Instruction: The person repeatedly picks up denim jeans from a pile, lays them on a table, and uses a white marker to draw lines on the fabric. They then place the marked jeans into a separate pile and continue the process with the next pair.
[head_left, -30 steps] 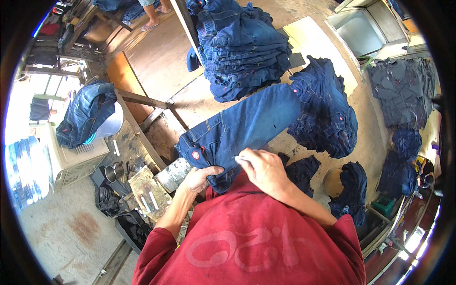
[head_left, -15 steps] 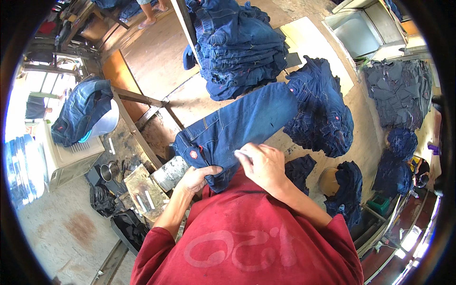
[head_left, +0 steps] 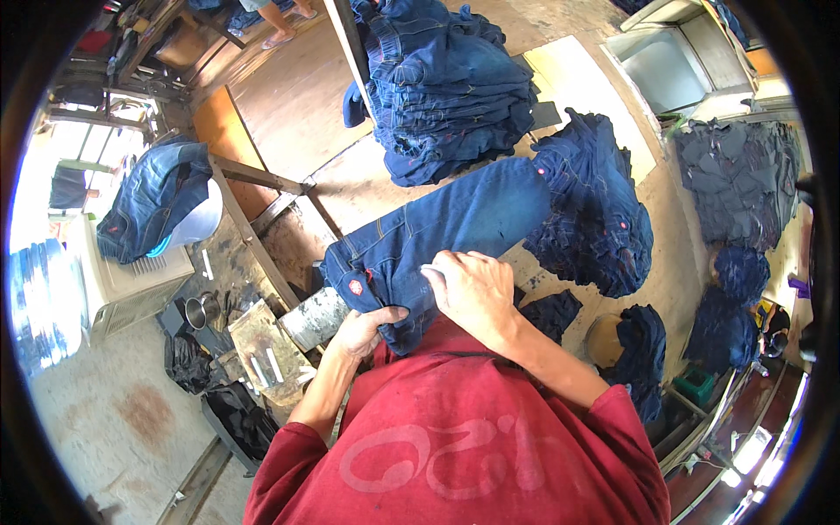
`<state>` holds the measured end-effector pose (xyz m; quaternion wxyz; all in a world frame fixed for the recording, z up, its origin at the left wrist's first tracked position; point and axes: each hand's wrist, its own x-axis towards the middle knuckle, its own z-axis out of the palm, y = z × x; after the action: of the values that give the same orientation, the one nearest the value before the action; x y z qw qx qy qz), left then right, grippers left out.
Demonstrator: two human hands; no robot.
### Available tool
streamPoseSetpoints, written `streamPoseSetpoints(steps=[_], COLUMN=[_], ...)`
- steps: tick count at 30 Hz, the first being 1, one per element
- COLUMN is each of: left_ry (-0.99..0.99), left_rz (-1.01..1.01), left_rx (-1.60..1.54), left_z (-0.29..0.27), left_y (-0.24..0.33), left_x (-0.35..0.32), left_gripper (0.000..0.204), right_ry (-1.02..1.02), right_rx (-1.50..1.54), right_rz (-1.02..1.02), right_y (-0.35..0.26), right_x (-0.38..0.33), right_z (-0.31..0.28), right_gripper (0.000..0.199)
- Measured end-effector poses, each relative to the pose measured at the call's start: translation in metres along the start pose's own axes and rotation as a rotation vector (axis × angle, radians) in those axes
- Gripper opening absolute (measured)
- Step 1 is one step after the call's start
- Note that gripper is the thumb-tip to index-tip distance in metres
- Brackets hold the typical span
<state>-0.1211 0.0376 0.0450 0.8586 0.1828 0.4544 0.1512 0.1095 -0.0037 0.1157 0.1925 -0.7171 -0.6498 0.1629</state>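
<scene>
Left hand (head_left: pixel 360 333) grips blue denim jeans (head_left: pixel 437 219) by their near edge; right hand (head_left: pixel 478 295) pinches a small whitish piece (head_left: pixel 430 271).

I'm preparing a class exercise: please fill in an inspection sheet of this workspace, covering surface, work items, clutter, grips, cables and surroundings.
Surface: board at left, stained and worn.
Work items: blue denim garment, stretched out, with a red patch.
Clutter: white sticks on the board; metal mug nearby.
Grips: left grip holds the garment's near edge; right grip pinches a small pale piece, contact with the denim unclear.
Cables: none clearly made out.
Surroundings: tall denim stack; grey garment pile; another person's feet at top.
</scene>
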Motion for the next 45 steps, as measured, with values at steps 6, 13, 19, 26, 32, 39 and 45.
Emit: streamPoseSetpoints(steps=[6,13,19,26,32,39,45], left_ry=[0.008,0.067,0.715,0.659,0.455,0.551,0.272], left_rz=[0.026,0.023,0.342,1.043,1.019,0.988,0.199], left_rx=[-0.033,0.023,0.241,1.449,1.677,1.583,0.665], left_z=[0.011,0.007,-0.021,0.091,0.113,0.124,0.192], left_y=[0.004,0.0,0.052,-0.012,-0.047,-0.05,-0.05], left_x=[-0.004,0.005,0.022,0.095,0.172,0.146,0.151], left_gripper=[0.042,0.049,0.052,0.035,0.018,0.013,0.054], right_ry=[-0.172,-0.133,0.12,0.188,0.191,0.049,-0.03], right_rx=[0.035,0.128,0.084,0.174,0.001,0.1,0.41], right_rz=[0.05,0.058,0.478,0.19,-0.153,0.152,0.15], right_y=[0.014,0.051,0.198,0.238,0.256,0.271,0.267], right_x=[0.003,0.0,0.003,-0.011,-0.004,-0.005,-0.007], right_z=[-0.01,0.001,0.008,0.052,0.059,0.045,0.028], right_gripper=[0.026,0.023,0.036,0.034,0.011,0.014,0.013])
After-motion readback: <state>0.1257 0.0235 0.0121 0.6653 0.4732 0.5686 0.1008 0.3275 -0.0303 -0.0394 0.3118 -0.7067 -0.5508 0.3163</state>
